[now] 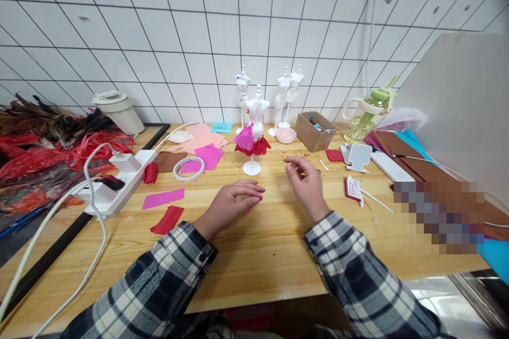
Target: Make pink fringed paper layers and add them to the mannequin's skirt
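My left hand [237,203] hovers over the middle of the table, fingers closed in a pinch. A small bit of magenta paper [261,198] shows at its fingertips, mostly hidden by the hand. My right hand [305,184] is raised to the right with loosely curved fingers, and I see nothing in it. Between and beyond both hands stands a small white dress form [257,109] on a round base. It wears a red crepe-paper skirt [260,146] with a pleated magenta piece [244,137] over its left side. Neither hand touches the form.
Magenta [164,198] and red paper strips [167,220], a tape roll [189,168] and a power strip [126,183] lie left. Behind are more dress forms [282,92], a pink bowl [286,135] and a cardboard box [314,135]. A bottle [368,114] and phone stand [360,157] are right.
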`<state>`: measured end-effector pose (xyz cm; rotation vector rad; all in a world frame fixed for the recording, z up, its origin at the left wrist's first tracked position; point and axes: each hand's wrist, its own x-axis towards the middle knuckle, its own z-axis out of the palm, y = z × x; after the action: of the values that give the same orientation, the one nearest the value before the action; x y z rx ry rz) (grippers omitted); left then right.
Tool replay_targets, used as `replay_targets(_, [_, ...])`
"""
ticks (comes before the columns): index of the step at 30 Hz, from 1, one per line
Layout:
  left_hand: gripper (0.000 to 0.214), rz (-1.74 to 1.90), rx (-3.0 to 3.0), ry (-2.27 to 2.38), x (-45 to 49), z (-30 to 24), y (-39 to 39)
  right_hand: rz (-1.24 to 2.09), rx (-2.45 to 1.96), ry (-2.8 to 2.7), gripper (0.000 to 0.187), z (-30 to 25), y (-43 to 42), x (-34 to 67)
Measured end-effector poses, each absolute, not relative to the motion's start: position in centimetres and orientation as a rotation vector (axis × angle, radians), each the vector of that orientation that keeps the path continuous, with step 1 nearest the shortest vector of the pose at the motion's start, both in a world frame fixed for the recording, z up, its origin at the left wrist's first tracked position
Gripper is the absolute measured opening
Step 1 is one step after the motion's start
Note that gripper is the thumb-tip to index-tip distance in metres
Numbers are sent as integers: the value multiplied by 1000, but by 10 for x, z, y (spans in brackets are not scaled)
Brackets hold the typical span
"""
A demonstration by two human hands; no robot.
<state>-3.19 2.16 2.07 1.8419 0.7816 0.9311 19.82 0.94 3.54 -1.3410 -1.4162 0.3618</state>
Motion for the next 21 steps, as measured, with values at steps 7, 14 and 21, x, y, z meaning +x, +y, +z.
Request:
replay_targets(7, [13,1034,1122,655,-28,21,18,1078,-1055,-1119,30,29,0,131])
replay_targets(14, [17,927,1008,625,-28,19,18,1531,-900,-965,34,19,3,132])
replay_targets(21, [23,983,1113,787,-25,17,21,1406,-891,-968,29,17,9,140])
